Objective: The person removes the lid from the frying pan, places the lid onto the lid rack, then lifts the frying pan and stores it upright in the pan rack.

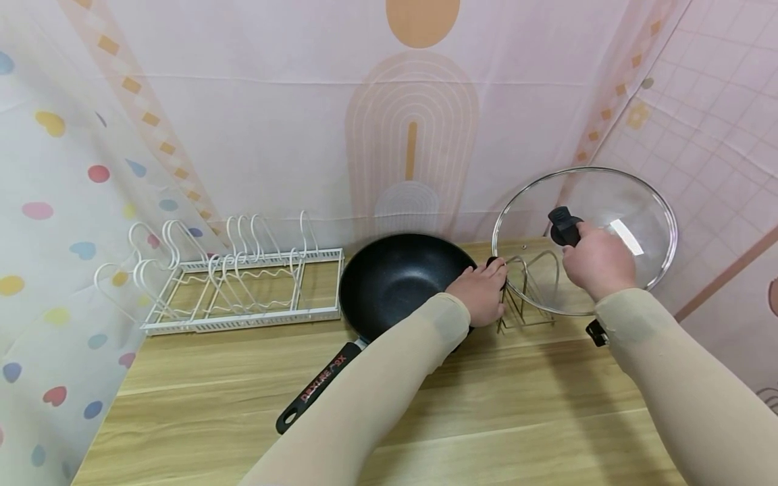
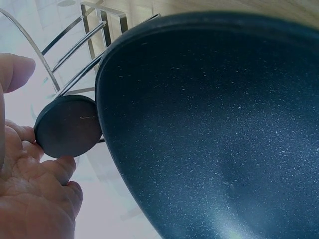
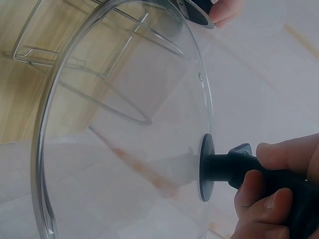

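My right hand (image 1: 602, 262) grips the black handle (image 3: 271, 181) of a glass lid (image 1: 647, 196) with a metal rim. The lid is tilted up at the right, over a small metal wire rack (image 1: 527, 325); whether they touch I cannot tell. With my left hand (image 1: 477, 293) I touch the edge of a round black disc (image 2: 70, 127) beside that rack's wires, fingertips at its edge and thumb (image 2: 20, 72) apart from it. Right beside the disc is the black wok (image 1: 407, 263), its long handle (image 1: 319, 385) pointing toward me, partly under my left sleeve.
An extended white rack (image 1: 243, 314) with several upright loops stands left of the wok. Everything stands on a wood-grain table (image 1: 206, 391). Patterned curtains (image 1: 273, 135) hang close behind and at both sides.
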A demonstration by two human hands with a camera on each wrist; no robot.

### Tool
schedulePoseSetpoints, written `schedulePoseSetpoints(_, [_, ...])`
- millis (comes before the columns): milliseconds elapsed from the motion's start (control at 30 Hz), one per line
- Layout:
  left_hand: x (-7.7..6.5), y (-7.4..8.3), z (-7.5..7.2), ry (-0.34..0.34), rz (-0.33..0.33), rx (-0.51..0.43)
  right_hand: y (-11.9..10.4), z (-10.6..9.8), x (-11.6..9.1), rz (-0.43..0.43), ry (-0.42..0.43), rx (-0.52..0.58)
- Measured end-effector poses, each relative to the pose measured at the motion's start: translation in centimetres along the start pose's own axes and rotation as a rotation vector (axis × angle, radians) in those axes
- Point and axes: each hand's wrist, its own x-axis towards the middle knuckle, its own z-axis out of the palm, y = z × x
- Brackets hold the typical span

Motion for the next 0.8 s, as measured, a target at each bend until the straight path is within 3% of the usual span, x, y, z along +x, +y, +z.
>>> schedulePoseSetpoints(800, [-0.25, 0.11, -0.12, -0.013, -0.001, -0.034, -0.64, -0.48, -0.40, 0.053, -0.044, 0.048])
